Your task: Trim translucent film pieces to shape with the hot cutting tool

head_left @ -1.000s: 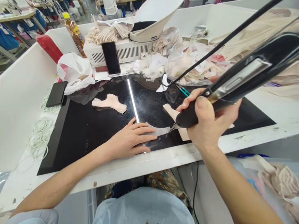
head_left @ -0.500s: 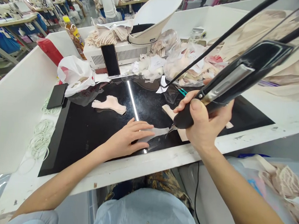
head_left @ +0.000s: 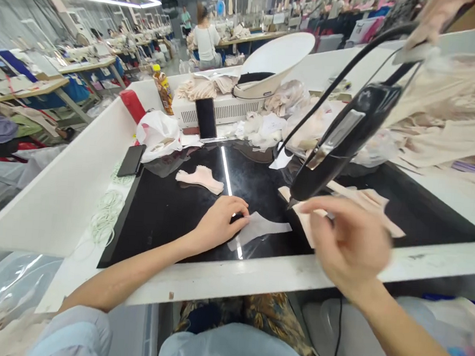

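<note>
My left hand (head_left: 223,220) lies on the glossy black work surface (head_left: 157,216), its thumb and fingertips closed on the left edge of a translucent white cut piece (head_left: 264,227). To the right, my right hand (head_left: 350,243) is blurred, its thumb and forefinger stretched apart with nothing seen in them. Just beyond it a black corded hand tool (head_left: 330,157) with a pointed tip hangs tilted, apart from the hand. Under its tip lies a beige fabric strip (head_left: 304,220). More beige fabric pieces (head_left: 374,201) lie behind the right hand, which hides part of them.
A stack of pale pink cut pieces (head_left: 200,178) lies left of the light strip. Behind stand a phone (head_left: 206,119), a white plastic bag (head_left: 158,134) and a white sun visor (head_left: 276,61). A second phone (head_left: 131,161) and pale green elastic loops (head_left: 106,220) line the left edge.
My right hand has let go of the black tool, which now hangs farther back. My left hand has gone from lying flat to pinching the translucent piece. The view has tilted up.
</note>
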`<move>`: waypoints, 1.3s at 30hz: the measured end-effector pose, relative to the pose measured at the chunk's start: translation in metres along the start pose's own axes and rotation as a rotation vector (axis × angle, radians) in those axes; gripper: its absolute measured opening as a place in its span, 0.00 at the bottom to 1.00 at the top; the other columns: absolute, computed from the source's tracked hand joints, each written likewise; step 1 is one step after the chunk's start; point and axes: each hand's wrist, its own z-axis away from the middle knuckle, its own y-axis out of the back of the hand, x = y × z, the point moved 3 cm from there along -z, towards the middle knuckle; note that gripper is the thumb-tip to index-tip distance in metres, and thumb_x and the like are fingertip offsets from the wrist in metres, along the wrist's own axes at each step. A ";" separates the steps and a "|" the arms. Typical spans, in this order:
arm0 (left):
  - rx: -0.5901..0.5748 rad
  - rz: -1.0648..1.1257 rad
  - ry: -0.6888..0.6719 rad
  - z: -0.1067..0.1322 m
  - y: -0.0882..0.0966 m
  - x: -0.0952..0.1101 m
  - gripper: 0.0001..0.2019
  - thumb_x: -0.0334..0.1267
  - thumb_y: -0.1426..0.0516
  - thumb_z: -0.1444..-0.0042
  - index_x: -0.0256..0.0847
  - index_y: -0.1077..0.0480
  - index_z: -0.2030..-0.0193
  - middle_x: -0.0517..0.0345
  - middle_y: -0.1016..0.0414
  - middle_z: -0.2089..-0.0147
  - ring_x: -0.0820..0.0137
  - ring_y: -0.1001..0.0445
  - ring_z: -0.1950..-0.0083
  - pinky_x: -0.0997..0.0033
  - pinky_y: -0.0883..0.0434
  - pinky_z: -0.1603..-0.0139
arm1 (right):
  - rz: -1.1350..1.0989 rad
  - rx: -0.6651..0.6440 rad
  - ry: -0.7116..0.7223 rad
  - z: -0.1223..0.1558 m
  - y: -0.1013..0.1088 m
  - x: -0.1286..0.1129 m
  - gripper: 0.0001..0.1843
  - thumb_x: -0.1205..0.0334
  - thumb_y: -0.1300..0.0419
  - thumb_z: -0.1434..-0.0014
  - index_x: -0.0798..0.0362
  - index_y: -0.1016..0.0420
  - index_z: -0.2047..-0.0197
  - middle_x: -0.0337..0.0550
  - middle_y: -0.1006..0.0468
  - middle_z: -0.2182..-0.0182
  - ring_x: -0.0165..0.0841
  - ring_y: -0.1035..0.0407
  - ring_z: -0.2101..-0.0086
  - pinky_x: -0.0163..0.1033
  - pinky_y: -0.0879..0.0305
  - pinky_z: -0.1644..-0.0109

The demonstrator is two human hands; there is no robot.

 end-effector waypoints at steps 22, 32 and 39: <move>0.211 -0.046 0.265 -0.002 0.119 -0.065 0.09 0.44 0.43 0.35 0.43 0.33 0.53 0.65 0.30 0.69 0.73 0.31 0.69 0.74 0.36 0.66 | 0.368 -0.514 -0.015 -0.038 -0.163 0.036 0.09 0.59 0.43 0.33 0.48 0.21 0.60 0.40 0.19 0.65 0.33 0.27 0.66 0.37 0.35 0.63; 0.097 -0.590 0.194 -0.030 0.107 -0.100 0.09 0.43 0.45 0.31 0.42 0.31 0.52 0.55 0.24 0.60 0.63 0.24 0.59 0.70 0.35 0.61 | 0.736 -0.603 0.102 -0.044 -0.195 0.060 0.15 0.57 0.46 0.31 0.51 0.20 0.62 0.46 0.19 0.66 0.39 0.31 0.64 0.43 0.49 0.63; 0.097 -0.739 0.170 -0.030 0.098 -0.109 0.10 0.44 0.44 0.32 0.40 0.31 0.52 0.51 0.23 0.55 0.60 0.26 0.51 0.66 0.34 0.52 | 0.803 -0.599 0.144 -0.040 -0.199 0.065 0.15 0.59 0.47 0.31 0.51 0.20 0.61 0.50 0.20 0.62 0.40 0.32 0.62 0.44 0.47 0.61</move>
